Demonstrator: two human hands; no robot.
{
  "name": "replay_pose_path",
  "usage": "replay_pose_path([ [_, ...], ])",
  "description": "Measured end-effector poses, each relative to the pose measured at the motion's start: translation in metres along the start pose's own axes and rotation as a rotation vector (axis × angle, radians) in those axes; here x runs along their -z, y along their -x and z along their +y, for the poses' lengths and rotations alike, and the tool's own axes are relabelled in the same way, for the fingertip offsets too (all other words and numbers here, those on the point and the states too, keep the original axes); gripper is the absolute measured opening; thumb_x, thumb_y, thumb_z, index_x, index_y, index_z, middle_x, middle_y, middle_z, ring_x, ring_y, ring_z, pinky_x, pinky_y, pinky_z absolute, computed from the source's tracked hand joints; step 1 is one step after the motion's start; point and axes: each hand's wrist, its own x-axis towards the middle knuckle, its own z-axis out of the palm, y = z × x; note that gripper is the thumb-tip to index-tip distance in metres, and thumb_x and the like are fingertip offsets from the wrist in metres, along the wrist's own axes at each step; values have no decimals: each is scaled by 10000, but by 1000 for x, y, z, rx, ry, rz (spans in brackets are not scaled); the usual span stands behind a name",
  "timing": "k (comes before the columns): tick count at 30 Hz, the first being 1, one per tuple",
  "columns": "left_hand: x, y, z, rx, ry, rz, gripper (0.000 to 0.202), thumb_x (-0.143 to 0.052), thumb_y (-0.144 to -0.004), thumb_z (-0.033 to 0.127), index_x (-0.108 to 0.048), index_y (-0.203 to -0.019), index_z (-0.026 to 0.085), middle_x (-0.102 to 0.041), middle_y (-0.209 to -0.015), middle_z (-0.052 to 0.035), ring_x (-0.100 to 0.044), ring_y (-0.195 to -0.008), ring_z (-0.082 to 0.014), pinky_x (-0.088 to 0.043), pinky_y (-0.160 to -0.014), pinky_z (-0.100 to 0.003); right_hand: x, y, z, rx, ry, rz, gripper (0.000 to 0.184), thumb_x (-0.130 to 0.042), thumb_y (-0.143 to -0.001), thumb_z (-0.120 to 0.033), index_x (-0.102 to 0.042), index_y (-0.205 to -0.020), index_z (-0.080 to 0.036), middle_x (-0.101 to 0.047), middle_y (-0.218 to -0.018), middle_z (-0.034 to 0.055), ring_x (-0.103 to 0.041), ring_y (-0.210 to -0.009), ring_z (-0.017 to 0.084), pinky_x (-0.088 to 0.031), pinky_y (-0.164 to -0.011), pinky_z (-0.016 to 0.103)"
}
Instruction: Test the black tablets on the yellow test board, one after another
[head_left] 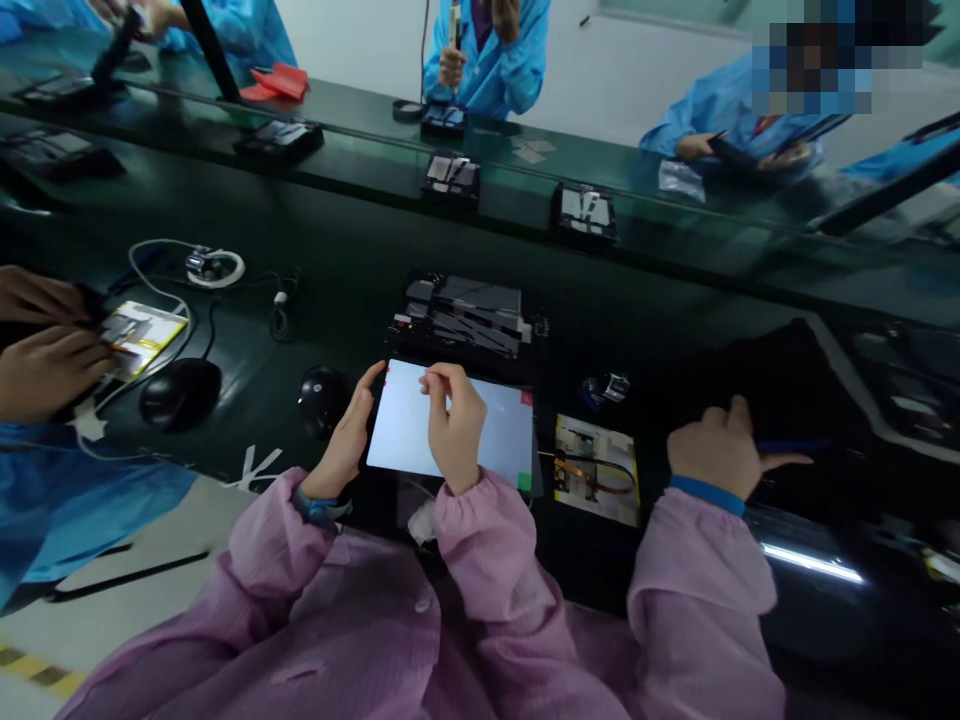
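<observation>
A lit tablet screen (405,430), nearly all white, lies in front of me with a red square at its upper right corner and a green one at its lower right. My left hand (341,445) holds its left edge, fingers along the side. Over the middle of the screen is my right hand (456,420), its fingers curled and pinched together; whatever they may hold is too small to make out. Just beyond the screen sits a black tray (469,350) with flat grey strips on it. A black mouse (322,400) rests left of my left hand.
On the right, a co-worker's hand (716,450) in a pink sleeve is near an opened device panel (596,470) with an orange cable. At left, another person's hands (52,370) work on a similar panel (146,335). Several black boxes (585,212) line the shelf behind.
</observation>
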Motion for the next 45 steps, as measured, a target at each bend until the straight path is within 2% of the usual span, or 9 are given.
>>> replay_pose_path([
  [5,2,-2,-4,-19,-24,1,536,-371,-939,555,-386,-1409,297,-448,-1418,-18,-487,-1236,-228,-463,-983,-330,-15,-9,-5,160,268,44,228,-355,-960,-239,-566,-890,-188,-604,-842,58,-540,-812,161,-421,-732,295],
  [9,2,-3,-5,-95,-50,11,498,-355,-961,508,-415,-1390,263,-416,-1444,-11,-385,-1328,-208,-346,-1094,-317,-19,-3,-17,323,412,27,193,-394,-938,-186,-578,-884,-205,-595,-835,70,-520,-915,205,-381,-825,365],
  [12,3,-4,-6,-101,-65,4,491,-366,-960,501,-416,-1390,269,-403,-1454,-6,-352,-1350,-209,-324,-1108,-318,-16,-7,-20,399,449,53,216,-358,-940,-143,-566,-939,-200,-573,-836,62,-532,-808,166,-395,-719,303],
  [15,4,-4,-7,-61,-39,-9,499,-372,-953,515,-397,-1400,293,-401,-1455,-4,-372,-1337,-223,-335,-1102,-348,-17,-20,-15,372,526,34,233,-326,-948,-136,-550,-974,-193,-554,-845,54,-500,-672,133,-357,-606,269],
  [20,4,-3,-6,-55,-12,-17,502,-368,-954,518,-395,-1401,291,-392,-1460,3,-391,-1321,-220,-374,-1073,-338,-31,-36,3,348,706,-72,257,-291,-949,-114,-537,-915,-180,-544,-777,41,-505,-690,149,-347,-639,285],
  [27,4,-4,-6,-93,-40,-12,491,-357,-962,507,-421,-1385,266,-371,-1476,11,-335,-1357,-202,-330,-1099,-302,-42,-35,15,396,785,-122,277,-276,-922,-65,-528,-893,-175,-554,-762,43,-506,-701,160,-340,-650,296],
  [36,5,-5,-6,-35,-76,-3,542,-334,-944,561,-390,-1409,287,-410,-1447,-14,-460,-1256,-234,-403,-1040,-353,-21,-38,9,282,432,-123,235,-266,-967,-185,-495,-912,-189,-572,-813,27,-518,-686,127,-368,-630,256],
  [42,5,-4,-4,-60,-48,-3,516,-335,-956,534,-408,-1396,276,-404,-1448,-15,-442,-1272,-235,-411,-1039,-350,-37,-36,13,368,671,-144,243,-284,-939,-106,-515,-894,-171,-567,-774,33,-480,-659,144,-328,-629,284],
  [45,7,-3,-5,-39,-39,-60,570,-519,-900,460,-354,-1423,303,-413,-1438,-31,-459,-1253,-273,-469,-976,-382,-44,-34,15,400,763,-178,259,-292,-940,-100,-534,-875,-166,-570,-780,55,-496,-735,176,-326,-673,311],
])
